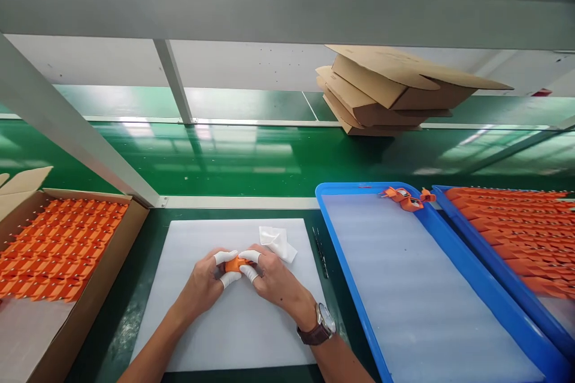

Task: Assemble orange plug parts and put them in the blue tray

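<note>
Between my two hands is a small orange plastic part point(234, 264), held just above a white foam sheet point(224, 335). My left hand point(207, 280) pinches its left end between thumb and forefinger. From the other side, my right hand point(272, 275) grips its right end in the same way. White covers wrap the thumbs and forefingers of both hands. A crumpled white cloth or plastic piece point(278, 242) lies on the sheet just beyond my right hand. The fingers hide the part's two ends.
At left stands a cardboard box point(101, 263) with rows of orange parts point(67, 245). On the right, a blue tray point(354, 305) has a few orange pieces point(406, 197) at its far corner; another blue tray point(485, 257) holds many. Dark tweezers point(320, 253) lie between sheet and tray. Cardboard boxes point(381, 93) are stacked behind.
</note>
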Action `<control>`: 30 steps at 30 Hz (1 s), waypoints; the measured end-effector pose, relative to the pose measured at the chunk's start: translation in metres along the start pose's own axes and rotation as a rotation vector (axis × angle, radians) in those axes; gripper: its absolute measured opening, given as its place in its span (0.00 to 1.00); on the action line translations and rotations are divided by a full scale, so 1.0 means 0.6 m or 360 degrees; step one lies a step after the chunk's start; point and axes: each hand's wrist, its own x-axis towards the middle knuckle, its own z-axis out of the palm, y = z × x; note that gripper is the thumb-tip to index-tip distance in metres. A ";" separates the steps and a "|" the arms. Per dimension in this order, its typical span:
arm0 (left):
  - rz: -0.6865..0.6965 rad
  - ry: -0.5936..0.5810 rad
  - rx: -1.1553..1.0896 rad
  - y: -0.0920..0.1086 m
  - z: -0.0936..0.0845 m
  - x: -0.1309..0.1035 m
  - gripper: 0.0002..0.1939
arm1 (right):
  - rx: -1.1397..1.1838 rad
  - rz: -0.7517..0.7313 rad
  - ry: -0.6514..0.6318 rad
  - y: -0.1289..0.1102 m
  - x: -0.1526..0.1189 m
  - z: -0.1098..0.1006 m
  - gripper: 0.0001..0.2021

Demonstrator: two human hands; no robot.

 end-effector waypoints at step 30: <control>0.0143 0.0096 0.0106 0.018 0.008 -0.002 0.21 | 0.0084 0.0048 0.0069 0.000 -0.009 0.005 0.26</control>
